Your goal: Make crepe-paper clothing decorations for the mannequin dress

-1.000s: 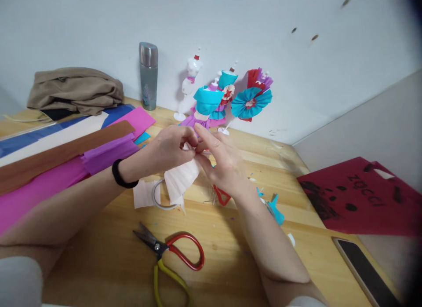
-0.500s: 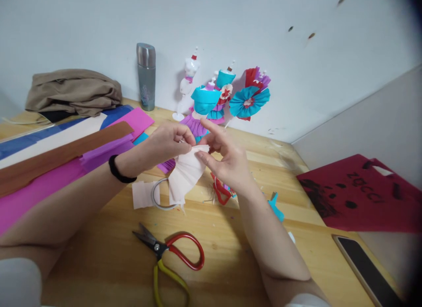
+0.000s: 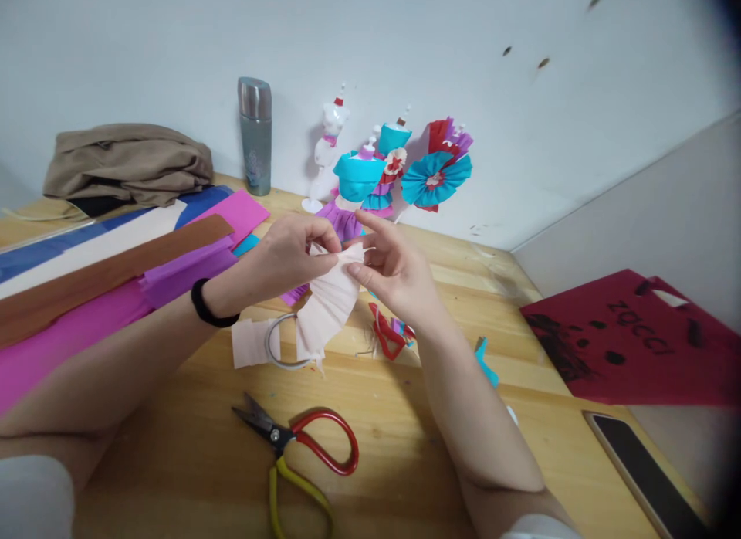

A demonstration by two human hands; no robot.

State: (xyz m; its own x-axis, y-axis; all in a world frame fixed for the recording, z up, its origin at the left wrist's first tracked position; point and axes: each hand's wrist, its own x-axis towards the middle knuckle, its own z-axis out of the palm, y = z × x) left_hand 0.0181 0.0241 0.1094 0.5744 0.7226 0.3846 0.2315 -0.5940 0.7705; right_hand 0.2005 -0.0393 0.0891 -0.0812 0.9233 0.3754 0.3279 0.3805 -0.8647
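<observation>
Since the frame one second ago, the right hand [image 3: 399, 272] has drawn slightly off the left hand [image 3: 298, 249], exposing the upper edge of the pleated pale pink paper [image 3: 329, 303]; nearest, scissors [image 3: 276, 437] lie on the table [image 3: 399, 446] with blades parted, clear of both hands; beyond them, the paper's flared lower end overlaps a grey ring [image 3: 270, 354] in view; from the grip, the paper hangs downward, its long axis curving toward the lower left; its gathered upper end lies between the two thumbs, the left hand being closed on it; the right hand is half-spread, thumb tip at the paper's right edge; whether its rear fingers bear on the paper cannot be told; farther back, dress forms in teal [image 3: 360, 176] stand near the wall [image 3: 174, 52].
</observation>
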